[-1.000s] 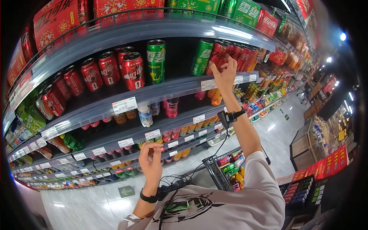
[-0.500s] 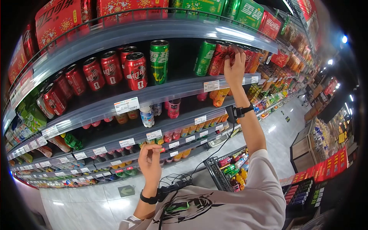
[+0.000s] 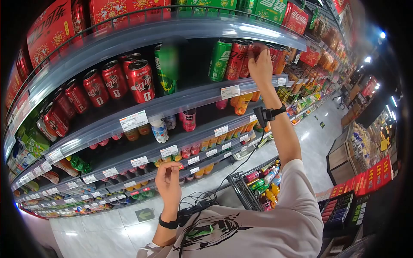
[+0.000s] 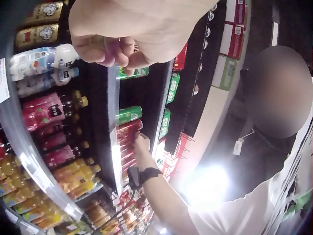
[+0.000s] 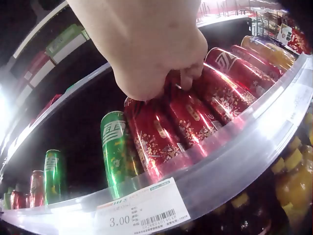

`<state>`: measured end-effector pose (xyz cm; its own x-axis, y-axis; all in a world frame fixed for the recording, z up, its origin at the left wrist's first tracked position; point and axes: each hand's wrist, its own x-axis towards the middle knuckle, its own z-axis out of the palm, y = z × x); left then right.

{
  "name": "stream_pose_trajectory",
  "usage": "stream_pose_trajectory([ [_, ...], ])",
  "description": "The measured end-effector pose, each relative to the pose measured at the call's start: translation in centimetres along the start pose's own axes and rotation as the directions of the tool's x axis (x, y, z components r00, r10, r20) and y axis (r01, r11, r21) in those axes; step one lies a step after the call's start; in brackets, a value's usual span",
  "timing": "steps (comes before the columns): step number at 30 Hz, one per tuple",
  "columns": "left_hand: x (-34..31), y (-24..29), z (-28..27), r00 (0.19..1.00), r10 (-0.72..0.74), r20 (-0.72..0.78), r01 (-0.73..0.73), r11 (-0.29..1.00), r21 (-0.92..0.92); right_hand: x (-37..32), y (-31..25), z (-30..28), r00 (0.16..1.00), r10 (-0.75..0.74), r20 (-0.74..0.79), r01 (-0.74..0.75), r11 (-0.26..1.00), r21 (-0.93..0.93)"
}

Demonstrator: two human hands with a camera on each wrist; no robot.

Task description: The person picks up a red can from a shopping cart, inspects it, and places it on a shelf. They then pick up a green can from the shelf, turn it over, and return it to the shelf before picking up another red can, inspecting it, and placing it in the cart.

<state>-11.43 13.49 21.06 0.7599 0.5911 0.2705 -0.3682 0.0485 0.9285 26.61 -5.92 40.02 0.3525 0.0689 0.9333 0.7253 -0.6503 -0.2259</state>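
My right hand (image 3: 261,71) reaches onto the upper shelf, among tall red cola cans. In the right wrist view its bent fingers hold the top of one cola can (image 5: 192,120), hiding most of its upper end. Another red can (image 5: 152,132) stands against it on the left, and beyond that a green Sprite can (image 5: 117,149). My left hand (image 3: 169,185) is raised in front of the lower shelves, fingers loosely curled, thumb near the index finger. Nothing clearly shows in its grasp.
A clear shelf lip (image 5: 234,147) with a price tag (image 5: 142,210) runs before the cans. Shorter red cans (image 3: 141,81) stand at the left. A black shopping cart (image 3: 241,193) with bottles is below my right arm. Boxed drinks (image 3: 129,10) line the shelf above.
My right hand has moved from the front of the red cans to the right and up, its fingers now at a can's top. The left hand stays about where it was.
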Motion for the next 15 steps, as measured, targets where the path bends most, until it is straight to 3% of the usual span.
stream_pose_trajectory([
  [3, -0.1, 0.0, 0.2, 1.0, -0.002, 0.0, 0.002, 1.0, 0.003, 0.3, 0.6, -0.4, 0.997, 0.033, 0.07, -0.035, 0.999, 0.039],
  [5, -0.1, 0.0, 0.4, 1.0, -0.011, -0.001, 0.011, 1.0, 0.01, 0.5, 1.4, -0.4, 0.995, -0.028, 0.099, 0.024, 0.999, 0.044],
  [9, 0.2, -0.3, 1.4, 1.0, -0.024, 0.018, 0.024, 0.999, 0.025, -1.4, -1.2, -3.6, 0.997, 0.071, 0.03, -0.072, 0.997, 0.024],
  [11, 0.5, -0.7, 1.8, 0.999, -0.015, 0.039, 0.013, 0.999, 0.037, -3.6, -2.5, -6.6, 0.984, 0.161, 0.08, -0.176, 0.953, 0.246],
  [12, 0.5, -1.0, 1.7, 0.997, -0.036, 0.071, 0.033, 0.999, 0.04, -5.6, -2.6, -8.4, 0.978, 0.193, 0.075, -0.206, 0.951, 0.231],
  [14, 0.7, -1.9, 1.8, 0.986, -0.088, 0.139, 0.08, 0.995, 0.064, -10.0, -2.1, -12.3, 0.879, 0.446, 0.168, -0.475, 0.796, 0.375],
  [15, 0.9, -2.3, 2.2, 0.985, -0.097, 0.14, 0.085, 0.992, 0.092, -12.6, -1.2, -13.9, 0.858, 0.489, 0.155, -0.511, 0.786, 0.348],
])
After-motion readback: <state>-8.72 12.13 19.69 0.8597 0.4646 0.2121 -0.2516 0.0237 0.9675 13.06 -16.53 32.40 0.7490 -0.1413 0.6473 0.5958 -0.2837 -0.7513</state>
